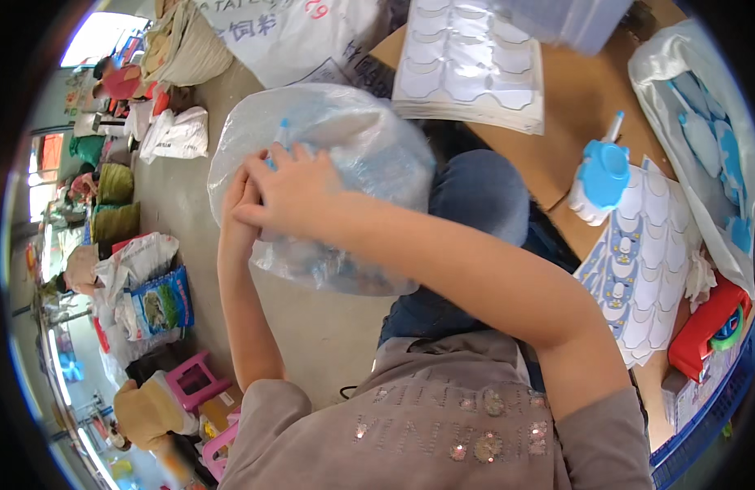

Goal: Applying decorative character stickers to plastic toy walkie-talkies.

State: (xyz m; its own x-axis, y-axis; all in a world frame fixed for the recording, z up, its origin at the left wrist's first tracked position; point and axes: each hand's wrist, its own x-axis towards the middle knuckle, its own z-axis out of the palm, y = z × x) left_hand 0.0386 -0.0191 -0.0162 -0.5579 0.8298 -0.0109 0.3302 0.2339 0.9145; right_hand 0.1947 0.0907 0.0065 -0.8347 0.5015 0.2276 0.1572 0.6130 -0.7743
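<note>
Both my hands meet over a large clear plastic bag (377, 155), which holds blue and whitish pieces blurred by the film. My right hand (304, 189) lies across the left one, its fingers curled down. Beneath and beside it, my left hand (242, 200) has its fingers pressed together. Just beyond the fingertips a blue-tipped stem (284, 126) sticks up, and a bit of blue shows between the fingers. My hands cover the rest of that piece. On the cardboard at right stands a blue-and-white plastic piece (602, 175) with a similar blue-tipped stem, apart from my hands.
Sticker sheets (467, 73) are stacked at the far edge, and printed ones (639, 261) lie at right. A white bag of blue parts (720, 155), a red tape dispenser (708, 331) and a translucent bin (577, 20) surround the cardboard (516, 167). A pink stool (194, 380) stands left.
</note>
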